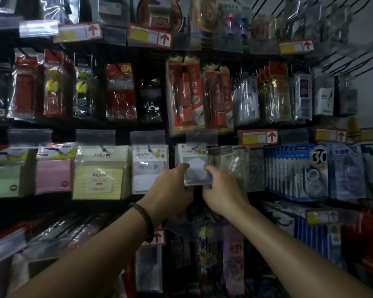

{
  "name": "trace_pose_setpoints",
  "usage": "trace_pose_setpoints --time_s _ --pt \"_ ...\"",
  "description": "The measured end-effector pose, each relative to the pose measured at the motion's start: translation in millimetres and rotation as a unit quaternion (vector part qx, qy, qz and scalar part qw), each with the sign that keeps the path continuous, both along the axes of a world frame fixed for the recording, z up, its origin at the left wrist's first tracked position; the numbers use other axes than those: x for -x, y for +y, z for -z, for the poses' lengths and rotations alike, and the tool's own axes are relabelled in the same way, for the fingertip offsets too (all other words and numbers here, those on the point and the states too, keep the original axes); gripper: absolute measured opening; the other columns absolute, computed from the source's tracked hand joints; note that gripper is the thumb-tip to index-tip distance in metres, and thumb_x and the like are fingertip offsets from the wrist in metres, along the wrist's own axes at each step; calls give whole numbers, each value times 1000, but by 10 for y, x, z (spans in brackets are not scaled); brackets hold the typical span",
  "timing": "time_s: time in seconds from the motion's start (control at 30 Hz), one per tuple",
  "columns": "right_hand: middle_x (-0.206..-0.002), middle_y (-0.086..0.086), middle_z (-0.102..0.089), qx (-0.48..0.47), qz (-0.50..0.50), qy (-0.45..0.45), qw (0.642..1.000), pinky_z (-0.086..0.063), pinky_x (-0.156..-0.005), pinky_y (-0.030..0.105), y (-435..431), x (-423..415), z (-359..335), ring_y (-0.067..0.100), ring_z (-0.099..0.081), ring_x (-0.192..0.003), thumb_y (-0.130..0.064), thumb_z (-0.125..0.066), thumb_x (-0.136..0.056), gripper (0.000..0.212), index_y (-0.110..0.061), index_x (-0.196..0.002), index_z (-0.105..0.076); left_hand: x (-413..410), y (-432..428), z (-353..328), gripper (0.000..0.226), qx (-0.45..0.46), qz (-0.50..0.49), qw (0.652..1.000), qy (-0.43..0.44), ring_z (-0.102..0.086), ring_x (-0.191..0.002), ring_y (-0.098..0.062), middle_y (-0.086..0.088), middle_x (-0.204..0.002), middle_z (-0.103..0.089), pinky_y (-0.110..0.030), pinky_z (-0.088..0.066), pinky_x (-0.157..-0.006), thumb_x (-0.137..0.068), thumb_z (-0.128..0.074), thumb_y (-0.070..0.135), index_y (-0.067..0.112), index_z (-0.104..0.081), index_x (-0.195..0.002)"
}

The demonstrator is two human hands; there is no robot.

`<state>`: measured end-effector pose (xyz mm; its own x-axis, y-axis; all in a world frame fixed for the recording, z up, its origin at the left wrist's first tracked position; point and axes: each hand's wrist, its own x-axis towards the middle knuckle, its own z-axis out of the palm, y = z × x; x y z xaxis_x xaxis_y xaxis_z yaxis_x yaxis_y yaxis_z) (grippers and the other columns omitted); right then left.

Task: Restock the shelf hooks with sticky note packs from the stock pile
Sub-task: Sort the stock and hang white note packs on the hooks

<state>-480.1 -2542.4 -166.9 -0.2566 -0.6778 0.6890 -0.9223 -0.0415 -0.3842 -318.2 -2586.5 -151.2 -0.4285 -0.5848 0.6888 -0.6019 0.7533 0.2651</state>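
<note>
**Sticky Note Pack Held at Hook**

The sticky note pack (194, 168) sits at a hook (193, 147) in the middle shelf row, just beside a similar pack (149, 168). The left hand (172, 190) grips its left edge, thumb on the front. The right hand (224, 189) pinches its right edge with curled fingers.

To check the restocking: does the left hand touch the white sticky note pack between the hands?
Touching. In the head view the left hand pinches the left edge of the white sticky note pack.
</note>
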Motion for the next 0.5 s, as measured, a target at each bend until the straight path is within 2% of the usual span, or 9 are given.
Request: trace_pose_setpoints --time_s 0.07,0.17,0.27,0.33,0.43,0.5 --pt "-131 -2 -55 36 8 12 999 -50 -83 32 158 -14 123 19 -59 -114 -29 -61 -99 48 -30 -147 -53 -163 144 96 43 23 -8 1000 2 -70 -92 -10 3 -111 -70 -17 -56 -69 -101 -65 27 26 -56 -143" --pt "-119 -11 -54 86 -4 10 996 -54 -76 32 362 -23 414 10 -61 -97 -34 -62 -101 32 -33 -133 -61 -434 354 313 27 50 -19 999 4 -71 -91 -9 5 -110 -71 -24 -62 -73 -102 -64 32 31 -65 -128" --pt "-104 -12 -61 181 -60 -16 982 -56 -69 31 541 -94 829 3 -63 -78 -26 -67 -98 15 -29 -112 -71 -644 595 690 22 77 3 997 6 -72 -89 -8 11 -100 -73 -27 -60 -74 -99 -62 41 37 -68 -119" --pt "-96 -10 -66 210 -86 -38 973 -54 -67 26 652 -201 1169 3 -64 -77 -21 -69 -97 7 -25 -101 -72 -756 777 1015 14 63 42 997 -10 -69 -80 -3 14 -89 -72 -22 -57 -68 -97 -62 41 36 -69 -109" --pt "-87 -13 -69 150 -123 -76 978 -50 -64 16 814 -373 1841 2 -66 -79 -21 -69 -99 7 -25 -95 -72 -1031 972 1619 11 8 76 997 -34 -67 -76 3 19 -83 -69 -16 -53 -63 -101 -62 42 36 -70 -107" --pt "-77 -11 -68 59 -140 -111 982 -48 -60 20 926 -488 2382 2 -66 -73 -23 -69 -101 15 -28 -87 -69 -1277 989 2130 18 -58 73 994 -53 -68 -76 3 23 -85 -69 -21 -55 -63 -102 -55 51 39 -69 -107"
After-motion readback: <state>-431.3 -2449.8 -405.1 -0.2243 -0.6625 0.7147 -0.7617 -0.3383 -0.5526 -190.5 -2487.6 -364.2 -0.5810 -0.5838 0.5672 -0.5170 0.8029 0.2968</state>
